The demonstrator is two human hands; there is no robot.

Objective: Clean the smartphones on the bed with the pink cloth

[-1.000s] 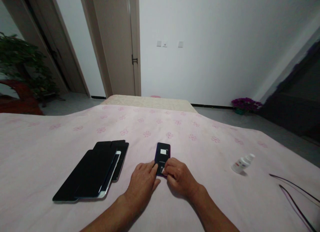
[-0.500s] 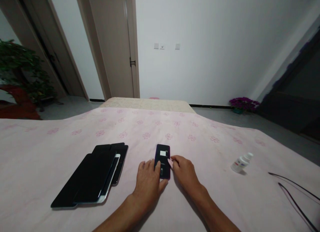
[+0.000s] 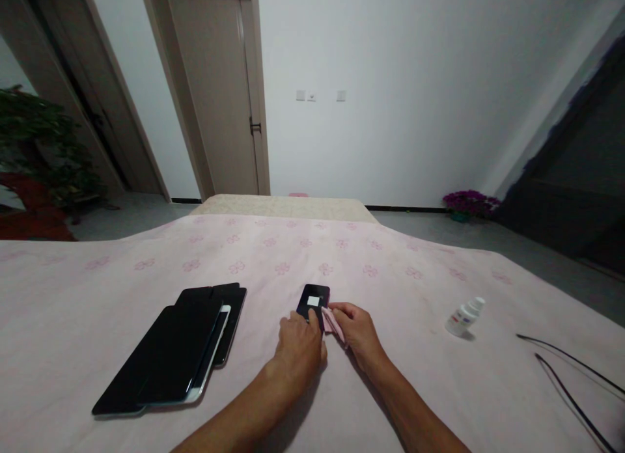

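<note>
A dark phone (image 3: 316, 293) lies on the pink cover with a small white square on its upper part. My left hand (image 3: 300, 342) grips it from the near end, fingers over its surface and thumb at its near right side, hiding the lower half. Pinched in my right hand (image 3: 359, 329) is a folded pink cloth (image 3: 333, 324), which touches the phone's right edge.
To the left sits a stack of black tablets and phones (image 3: 170, 352), one with a white frame. On the right stand a small white bottle (image 3: 463, 317) and two dark cable ends (image 3: 561, 375). The flowered pink cover (image 3: 390, 401) spreads beneath everything.
The phone has turned slightly, and my left hand now covers more of its near end. More of the pink cloth shows from my right hand. The whole view has shifted a little.
</note>
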